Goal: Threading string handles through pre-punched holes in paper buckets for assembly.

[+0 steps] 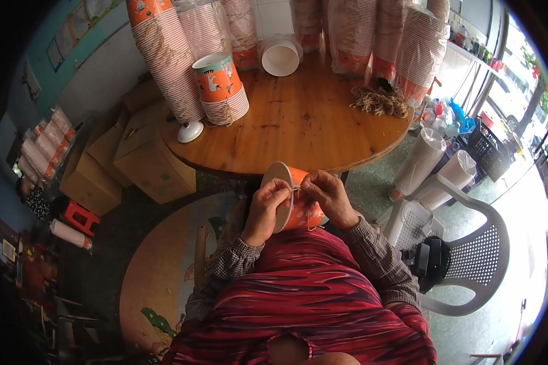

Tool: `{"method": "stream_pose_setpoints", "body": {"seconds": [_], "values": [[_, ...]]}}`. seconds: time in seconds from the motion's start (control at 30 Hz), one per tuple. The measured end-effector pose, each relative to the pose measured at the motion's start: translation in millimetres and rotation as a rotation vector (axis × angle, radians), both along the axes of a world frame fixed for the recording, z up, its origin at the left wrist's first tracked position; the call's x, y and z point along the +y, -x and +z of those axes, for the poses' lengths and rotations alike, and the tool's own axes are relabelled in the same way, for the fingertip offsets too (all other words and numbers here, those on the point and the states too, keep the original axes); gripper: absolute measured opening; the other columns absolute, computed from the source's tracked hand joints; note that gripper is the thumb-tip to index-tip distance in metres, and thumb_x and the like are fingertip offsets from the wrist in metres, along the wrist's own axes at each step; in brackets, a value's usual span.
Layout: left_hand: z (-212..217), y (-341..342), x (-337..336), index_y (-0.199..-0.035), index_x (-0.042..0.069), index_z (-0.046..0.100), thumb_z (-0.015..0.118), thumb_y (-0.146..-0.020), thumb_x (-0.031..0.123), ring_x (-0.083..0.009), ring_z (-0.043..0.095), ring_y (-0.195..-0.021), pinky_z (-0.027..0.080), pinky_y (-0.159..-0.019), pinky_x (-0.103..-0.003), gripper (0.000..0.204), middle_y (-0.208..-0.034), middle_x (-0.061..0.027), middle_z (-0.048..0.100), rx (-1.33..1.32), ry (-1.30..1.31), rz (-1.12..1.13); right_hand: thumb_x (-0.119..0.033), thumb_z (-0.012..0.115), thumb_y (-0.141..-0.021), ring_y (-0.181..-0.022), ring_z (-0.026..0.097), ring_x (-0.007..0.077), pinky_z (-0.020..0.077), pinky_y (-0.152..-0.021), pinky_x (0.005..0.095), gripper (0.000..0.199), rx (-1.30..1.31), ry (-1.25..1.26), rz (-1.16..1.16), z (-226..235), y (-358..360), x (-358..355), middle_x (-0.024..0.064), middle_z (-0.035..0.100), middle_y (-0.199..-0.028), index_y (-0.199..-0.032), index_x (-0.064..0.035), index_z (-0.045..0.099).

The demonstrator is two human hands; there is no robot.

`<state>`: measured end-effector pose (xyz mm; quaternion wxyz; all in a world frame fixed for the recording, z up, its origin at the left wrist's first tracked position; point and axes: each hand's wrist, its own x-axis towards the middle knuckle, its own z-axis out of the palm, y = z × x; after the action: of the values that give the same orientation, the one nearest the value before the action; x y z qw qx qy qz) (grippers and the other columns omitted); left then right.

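An orange patterned paper bucket [300, 216] lies on its side against my lap, its pale round end [276, 214] turned to the left. My left hand [266, 208] is closed at the edge of that end, thumb and fingertips pinching a thin tan string [296, 189]. From the other side my right hand [330, 196] pinches the same string over the orange wall. A loose bit of string dangles below the right hand. The fingers partly cover where the string meets the bucket.
On the round wooden table [298, 131] stand tall stacks of buckets [164, 64], a shorter stack [225, 103], a white bucket on its side [281, 59], a white lid [190, 132] and a string bundle [379, 102]. Cardboard boxes [155, 155] are left; a grey plastic chair [481, 249] is right.
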<state>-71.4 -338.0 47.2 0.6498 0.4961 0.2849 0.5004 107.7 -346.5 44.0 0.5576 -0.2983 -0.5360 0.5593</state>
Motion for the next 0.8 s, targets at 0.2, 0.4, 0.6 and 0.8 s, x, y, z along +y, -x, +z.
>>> {"method": "stream_pose_setpoints", "body": {"seconds": [0.2, 0.4, 0.6, 0.8], "values": [[1.9, 2.6, 0.7, -0.085, 0.003, 0.055, 0.050, -0.088, 0.007, -0.0061, 0.049, -0.071, 0.040, -0.068, -0.020, 0.008, -0.077, 0.0010, 0.054, 0.014, -0.022, -0.005, -0.016, 0.054, -0.098, -0.067, 0.063, 0.0103, 0.0503, -0.059, 0.0223, 0.013, -0.013, -0.001, -0.009, 1.2, -1.2, 1.3, 0.0058, 0.066, -0.076, -0.094, -0.0026, 0.054], [1.2, 3.6, 2.3, -0.084, 0.003, 0.055, 0.050, -0.087, 0.008, -0.0064, 0.048, -0.067, 0.039, -0.065, -0.021, 0.008, -0.073, 0.0012, 0.052, 0.065, -0.035, -0.014, -0.016, 0.052, -0.099, -0.059, 0.057, 0.0085, 0.0462, -0.054, 0.0217, 0.015, -0.135, -0.037, -0.122, -1.2, 1.7, 3.6, 0.0030, 0.060, -0.070, -0.092, -0.0031, 0.051], [-2.0, 0.0, 0.6, -0.085, 0.003, 0.054, 0.050, -0.088, 0.008, -0.0048, 0.046, -0.065, 0.037, -0.062, -0.020, 0.007, -0.072, 0.0017, 0.051, -0.067, 0.044, -0.017, -0.019, 0.052, -0.099, -0.057, 0.056, 0.0105, 0.0466, -0.053, 0.0231, 0.017, 0.016, 0.019, -0.109, -0.5, 5.1, 2.2, 0.0036, 0.058, -0.068, -0.091, -0.0041, 0.050], [-1.1, 4.9, 2.9, -0.091, 0.003, 0.056, 0.053, -0.091, 0.008, -0.0036, 0.048, -0.068, 0.039, -0.063, -0.019, 0.006, -0.078, 0.0021, 0.054, 0.077, -0.088, 0.052, -0.021, 0.054, -0.098, -0.058, 0.058, 0.0117, 0.0476, -0.054, 0.0242, 0.019, -0.021, 0.011, -0.106, -1.3, -1.0, 5.3, 0.0043, 0.058, -0.069, -0.092, -0.0036, 0.050]]}}
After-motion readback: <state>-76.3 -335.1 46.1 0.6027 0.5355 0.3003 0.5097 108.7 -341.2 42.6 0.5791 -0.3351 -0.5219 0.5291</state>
